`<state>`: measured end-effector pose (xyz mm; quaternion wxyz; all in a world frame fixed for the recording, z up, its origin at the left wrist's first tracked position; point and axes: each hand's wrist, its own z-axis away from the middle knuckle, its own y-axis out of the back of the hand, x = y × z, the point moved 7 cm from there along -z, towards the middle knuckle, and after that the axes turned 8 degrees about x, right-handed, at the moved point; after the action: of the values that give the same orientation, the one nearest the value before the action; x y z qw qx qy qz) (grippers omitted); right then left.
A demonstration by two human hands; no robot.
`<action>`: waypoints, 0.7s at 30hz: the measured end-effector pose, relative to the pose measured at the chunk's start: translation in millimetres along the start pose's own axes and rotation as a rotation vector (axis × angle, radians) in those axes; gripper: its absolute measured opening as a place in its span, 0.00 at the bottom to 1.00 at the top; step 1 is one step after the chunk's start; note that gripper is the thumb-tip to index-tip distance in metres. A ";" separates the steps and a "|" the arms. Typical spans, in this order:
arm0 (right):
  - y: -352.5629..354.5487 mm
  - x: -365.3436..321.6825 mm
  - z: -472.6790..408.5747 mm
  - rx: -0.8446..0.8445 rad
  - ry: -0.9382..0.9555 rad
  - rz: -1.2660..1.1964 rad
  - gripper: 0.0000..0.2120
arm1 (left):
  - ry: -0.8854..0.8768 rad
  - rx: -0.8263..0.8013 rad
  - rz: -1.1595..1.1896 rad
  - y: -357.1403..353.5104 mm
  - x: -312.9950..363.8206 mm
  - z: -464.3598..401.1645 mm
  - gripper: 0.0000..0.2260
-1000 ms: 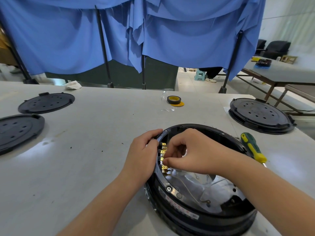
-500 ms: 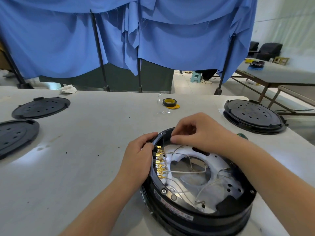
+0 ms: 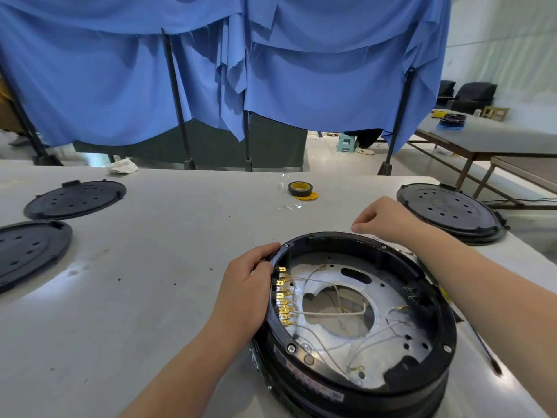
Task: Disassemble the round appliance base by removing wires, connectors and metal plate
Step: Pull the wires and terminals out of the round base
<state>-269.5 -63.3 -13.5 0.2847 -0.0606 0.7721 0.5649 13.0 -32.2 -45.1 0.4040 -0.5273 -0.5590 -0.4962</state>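
The round black appliance base (image 3: 355, 393) sits on the table in front of me, open side up. Inside it lies a silver metal plate (image 3: 331, 267) with a large centre hole. A row of gold connectors (image 3: 283, 297) lines the inner left wall, and thin white wires (image 3: 334, 313) run from them across the plate. My left hand (image 3: 244, 291) grips the base's left rim beside the connectors. My right hand (image 3: 382, 218) hovers just beyond the far rim, fingertips pinched on what looks like a thin wire trailing under the wrist.
Two black round lids (image 3: 75, 199) (image 3: 27, 251) lie at the left, and a stack of them (image 3: 449, 211) at the right. A tape roll (image 3: 300, 188) sits mid-table at the back. A screwdriver (image 3: 482, 342) lies right of the base, partly under my forearm.
My right hand rose from the connectors on the left wall and moved away over the far rim to the table beyond. My left hand stayed on the left rim.
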 end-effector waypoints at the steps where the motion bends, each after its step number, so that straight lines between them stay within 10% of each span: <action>1: -3.8 2.5 -2.1 -0.010 -0.004 0.014 0.02 | -0.001 0.001 -0.001 -0.1 0.2 0.1 0.17; 21: 8.9 -126.5 101.4 -0.094 0.410 -0.151 0.04 | -0.014 -0.004 0.005 -0.5 1.4 -0.5 0.18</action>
<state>-130.5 3.0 38.0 0.1600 -0.2450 0.7801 0.5530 12.3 -32.4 -43.7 0.4001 -0.5329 -0.5598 -0.4925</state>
